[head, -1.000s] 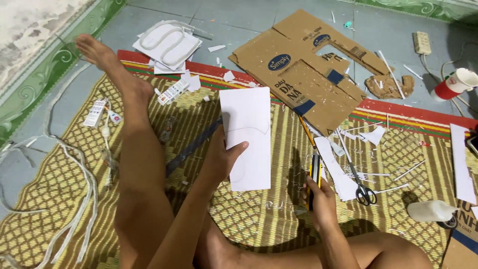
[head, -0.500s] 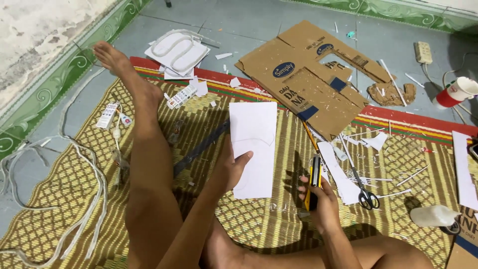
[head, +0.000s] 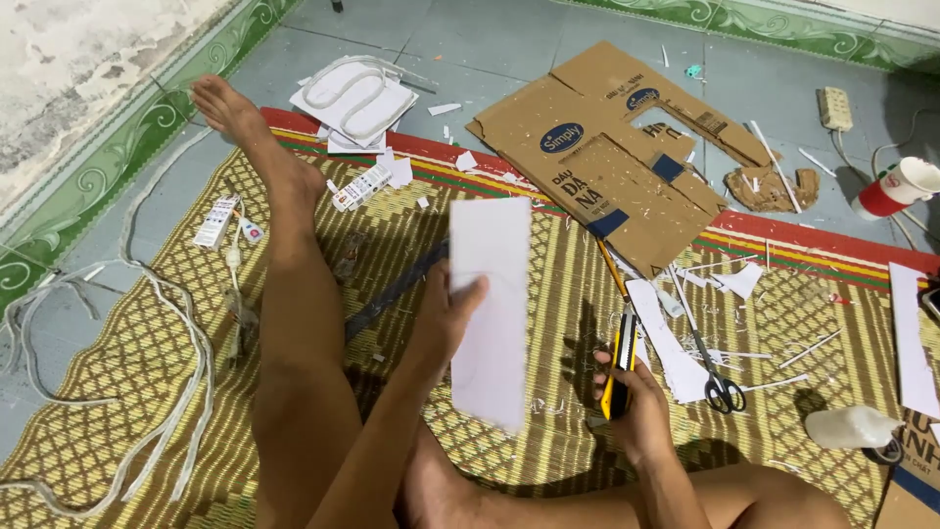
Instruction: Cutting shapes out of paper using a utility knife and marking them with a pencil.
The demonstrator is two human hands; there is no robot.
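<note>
My left hand grips a white foam sheet by its left edge and holds it lifted and tilted above the woven mat. My right hand is closed around a yellow and black utility knife, its blade end pointing away from me, just right of the sheet. My bare left leg stretches out across the mat to the left of both hands.
A cut-up cardboard box lies flat ahead. Scissors and white strips lie right of the knife. A glue bottle, a red and white cup, a power strip, white cords and stacked foam pieces surround the mat.
The white sheet has been raised off the mat and turned edge-on, so it looks narrower. My right hand keeps the knife in nearly the same place.
</note>
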